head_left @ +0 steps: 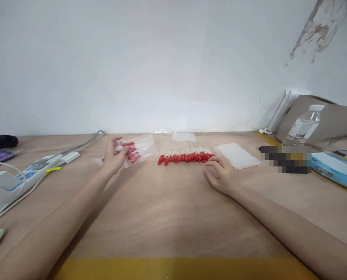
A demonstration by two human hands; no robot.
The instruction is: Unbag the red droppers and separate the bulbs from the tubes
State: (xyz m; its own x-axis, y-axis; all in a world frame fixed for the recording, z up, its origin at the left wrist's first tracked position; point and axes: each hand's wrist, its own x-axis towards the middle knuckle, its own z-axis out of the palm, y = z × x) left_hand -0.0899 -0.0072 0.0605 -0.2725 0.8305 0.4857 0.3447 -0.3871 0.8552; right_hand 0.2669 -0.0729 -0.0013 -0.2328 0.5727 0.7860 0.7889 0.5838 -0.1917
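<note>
A row of thin pale sticks with round red heads (188, 157) lies across the middle of the table, heads toward me. My right hand (221, 175) rests at the row's right end, fingers loosely bent and apart, the fingertips close to the last red heads. Whether they touch is hard to tell. Over on the left, a clear plastic bag (147, 147) lies flat with several red pieces (133, 156) in or on it. My left hand (116, 157) is over the bag's left part, thumb and fingers spread, partly covering the red pieces.
Right of the row lies a white flat packet (237, 155); a small white sheet (183, 137) is by the wall. A power strip (30, 175) with cables stands left. At right are a water bottle (303, 126), a blue tissue pack (333, 169) and a grey bag (337, 120).
</note>
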